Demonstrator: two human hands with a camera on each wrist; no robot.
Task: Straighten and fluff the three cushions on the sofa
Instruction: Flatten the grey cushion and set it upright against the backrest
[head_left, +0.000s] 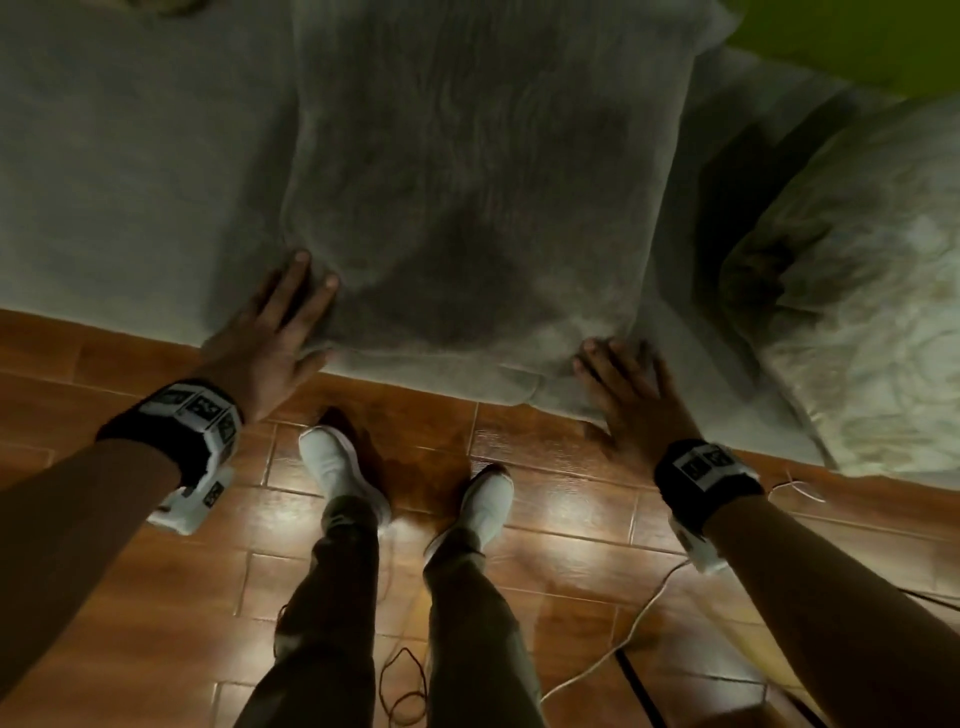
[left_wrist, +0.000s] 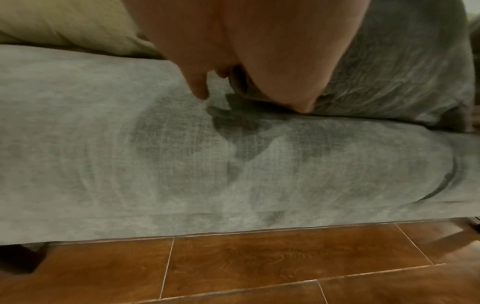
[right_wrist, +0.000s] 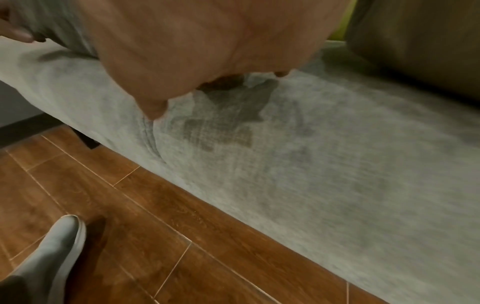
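Observation:
A grey furry cushion (head_left: 467, 182) lies flat on the grey sofa seat (head_left: 130, 182), its near edge at the seat's front. My left hand (head_left: 311, 317) rests on its near left corner with straight fingers and the thumb along the edge. My right hand (head_left: 613, 384) lies flat with straight fingers on the near right corner. A cream patterned cushion (head_left: 857, 312) sits on the sofa at the right. In the left wrist view the palm (left_wrist: 259, 61) touches the grey cushion (left_wrist: 389, 72), and another cream cushion (left_wrist: 64, 20) lies behind. The right wrist view shows the palm (right_wrist: 207, 51) over the seat.
I stand close to the sofa front in white shoes (head_left: 337, 467) on brown wood-look tiles (head_left: 571, 519). A white cable (head_left: 623, 649) and a thin dark wire (head_left: 400, 691) lie on the floor by my feet. A green wall (head_left: 857, 36) shows behind the sofa.

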